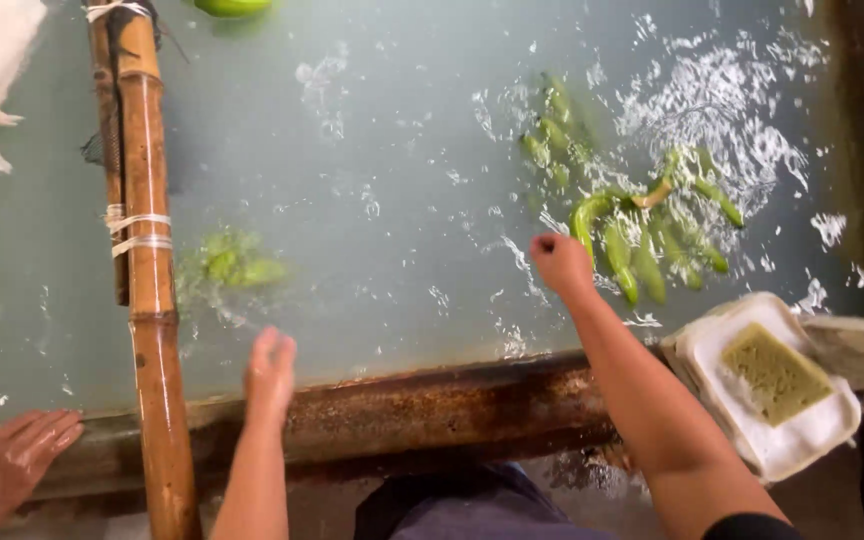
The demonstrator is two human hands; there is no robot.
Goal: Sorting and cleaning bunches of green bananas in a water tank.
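A person leans over a wide wash tank of cloudy grey-green water (pixel 382 150), its rusted brown metal rim (pixel 432 405) running across the foreground and a lashed brown bamboo pole (pixel 149 270) standing at the left. The right hand (pixel 560 262) hangs over the churned water with its fingers curled together in a loose fist, holding nothing, just beside a floating bunch of green bananas (pixel 642 240). The left hand (pixel 271 372) rests on the rim, fingers pressed together and flat. Another person's wet hand (pixel 12 460) lies on the rim at far left. A yellow-green sponge (pixel 774 372) sits in a white foam tray (pixel 802 440) on the right ledge.
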